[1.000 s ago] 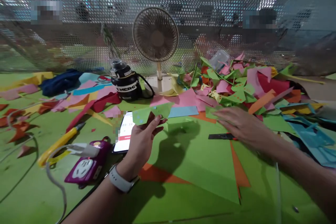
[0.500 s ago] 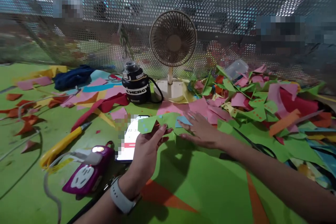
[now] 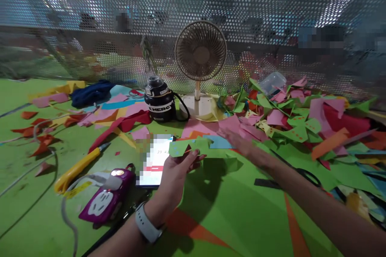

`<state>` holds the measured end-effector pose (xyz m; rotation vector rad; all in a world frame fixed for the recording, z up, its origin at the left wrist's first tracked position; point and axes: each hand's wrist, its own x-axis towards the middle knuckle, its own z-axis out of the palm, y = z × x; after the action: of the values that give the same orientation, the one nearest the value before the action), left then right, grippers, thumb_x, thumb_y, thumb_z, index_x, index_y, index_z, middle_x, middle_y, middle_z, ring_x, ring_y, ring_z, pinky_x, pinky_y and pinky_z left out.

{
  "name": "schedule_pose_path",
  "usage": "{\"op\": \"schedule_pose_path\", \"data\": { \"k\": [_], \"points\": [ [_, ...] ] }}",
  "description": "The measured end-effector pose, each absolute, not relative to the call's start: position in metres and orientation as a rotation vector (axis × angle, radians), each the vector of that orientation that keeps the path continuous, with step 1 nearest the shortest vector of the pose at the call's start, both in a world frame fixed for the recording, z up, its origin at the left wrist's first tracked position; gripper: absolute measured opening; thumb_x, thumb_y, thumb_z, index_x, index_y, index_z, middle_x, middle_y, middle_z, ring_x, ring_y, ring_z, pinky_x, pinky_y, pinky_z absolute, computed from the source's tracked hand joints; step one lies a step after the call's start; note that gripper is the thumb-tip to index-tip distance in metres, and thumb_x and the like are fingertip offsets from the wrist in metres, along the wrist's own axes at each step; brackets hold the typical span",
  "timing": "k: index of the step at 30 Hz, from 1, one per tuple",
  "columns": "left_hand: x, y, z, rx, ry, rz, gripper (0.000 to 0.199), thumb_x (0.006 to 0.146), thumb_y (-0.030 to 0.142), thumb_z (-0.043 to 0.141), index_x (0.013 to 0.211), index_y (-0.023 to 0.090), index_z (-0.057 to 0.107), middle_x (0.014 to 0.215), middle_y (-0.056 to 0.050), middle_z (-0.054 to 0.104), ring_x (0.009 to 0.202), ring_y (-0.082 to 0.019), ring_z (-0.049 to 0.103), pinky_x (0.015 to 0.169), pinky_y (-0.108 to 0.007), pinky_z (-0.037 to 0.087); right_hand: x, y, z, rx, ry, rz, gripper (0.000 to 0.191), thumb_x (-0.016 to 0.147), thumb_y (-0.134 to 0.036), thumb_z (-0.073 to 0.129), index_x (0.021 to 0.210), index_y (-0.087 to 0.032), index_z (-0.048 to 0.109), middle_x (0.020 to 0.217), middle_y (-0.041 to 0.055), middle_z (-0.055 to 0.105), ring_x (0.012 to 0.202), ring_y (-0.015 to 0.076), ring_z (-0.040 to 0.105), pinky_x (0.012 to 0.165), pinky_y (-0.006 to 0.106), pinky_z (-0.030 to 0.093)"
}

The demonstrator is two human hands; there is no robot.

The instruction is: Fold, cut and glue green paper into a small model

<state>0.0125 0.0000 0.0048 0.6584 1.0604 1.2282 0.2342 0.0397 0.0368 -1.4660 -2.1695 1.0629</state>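
My left hand (image 3: 176,174), with a light watch strap on the wrist, pinches a small green paper piece (image 3: 178,148) with blue marks between thumb and fingers. It is raised over the right side of a lit phone (image 3: 152,174). My right hand (image 3: 241,144) is stretched out flat, fingers forward and slightly blurred, over the pink paper. Beside its fingers lies a light blue paper piece (image 3: 221,142). Between the hands, another green paper piece (image 3: 203,143) shows at the left hand's fingertips; whether it is held I cannot tell.
A fan (image 3: 200,52) and a black bottle (image 3: 159,102) stand at the back before a perforated screen. Paper scraps (image 3: 301,124) heap up at right, with scissors (image 3: 307,176). At left lie a yellow-handled cutter (image 3: 78,168) and a purple power strip (image 3: 108,196) with cables.
My right hand has moved a little right and forward from the blue paper, uncovering more of it. The left hand still holds the green paper. The whole view has shifted slightly.
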Motion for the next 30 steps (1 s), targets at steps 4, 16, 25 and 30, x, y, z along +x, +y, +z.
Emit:
{"op": "schedule_pose_path", "data": {
  "k": [4,16,25,30],
  "points": [
    [0.019,-0.008,0.006,0.685,1.036,1.108,0.036,0.056,0.040,0.089,0.075,0.013,0.075,0.079,-0.010,0.076,0.072,-0.024,0.074,0.067,-0.030,0.058,0.243,0.010,0.039,-1.293,-1.869,1.355,0.070,0.097,-0.062,0.004,0.148,-0.032,0.041,0.160,-0.0003,0.028,0.149,0.0251,0.019,0.118,0.059,0.017],
    [0.031,-0.028,0.006,0.788,0.967,0.935,0.023,0.066,0.036,0.084,0.079,0.018,0.077,0.076,-0.010,0.077,0.069,-0.025,0.072,0.066,-0.034,0.057,0.235,-0.046,0.039,-1.334,-1.973,1.265,0.061,0.094,-0.070,0.023,0.146,-0.043,0.040,0.164,-0.0068,0.010,0.150,0.0307,-0.002,0.114,0.066,0.012],
    [0.028,-0.033,0.012,0.853,0.878,0.975,0.021,0.072,0.033,0.080,0.089,0.020,0.077,0.082,-0.008,0.076,0.071,-0.022,0.070,0.067,-0.032,0.056,0.230,-0.052,0.028,-1.303,-2.325,0.777,0.069,0.091,-0.072,0.031,0.153,-0.041,0.024,0.165,-0.0052,-0.003,0.149,0.0350,-0.010,0.115,0.066,0.008],
    [0.029,-0.033,0.011,0.907,0.901,0.990,0.017,0.076,0.033,0.077,0.087,0.020,0.077,0.082,-0.008,0.075,0.072,-0.021,0.068,0.066,-0.030,0.053,0.229,-0.051,0.024,-1.254,-2.380,0.654,0.069,0.092,-0.071,0.028,0.154,-0.042,0.018,0.165,-0.0051,-0.004,0.149,0.0354,-0.009,0.116,0.066,0.005]
  ]
}}
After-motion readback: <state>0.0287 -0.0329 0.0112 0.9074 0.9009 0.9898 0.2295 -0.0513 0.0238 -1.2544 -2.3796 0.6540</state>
